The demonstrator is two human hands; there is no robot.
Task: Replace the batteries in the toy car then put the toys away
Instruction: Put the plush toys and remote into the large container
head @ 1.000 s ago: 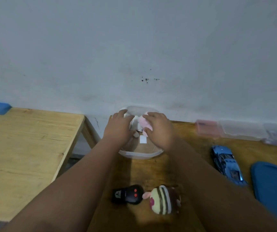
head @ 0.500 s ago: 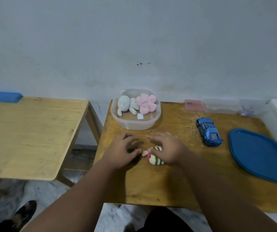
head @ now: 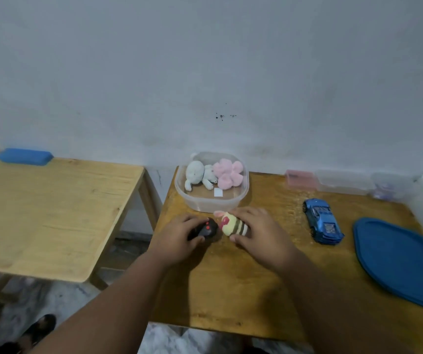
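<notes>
Left hand (head: pixel 177 238) grips remote (head: pixel 204 229) — right hand (head: pixel 259 233), striped plush (head: pixel 234 225)

A single wide-angle camera worn on the head looks forward and down over both bare forearms, which enter from the bottom edge. The table (head: pixel 231 290) fills the lower centre and right, close below the lens; a second table (head: pixel 52 213) lies at left, across a gap showing floor. The wall (head: pixel 205 60) fills the upper half, facing the camera squarely. Straight edges bow toward the frame's borders. No second view overlaps it.
</notes>
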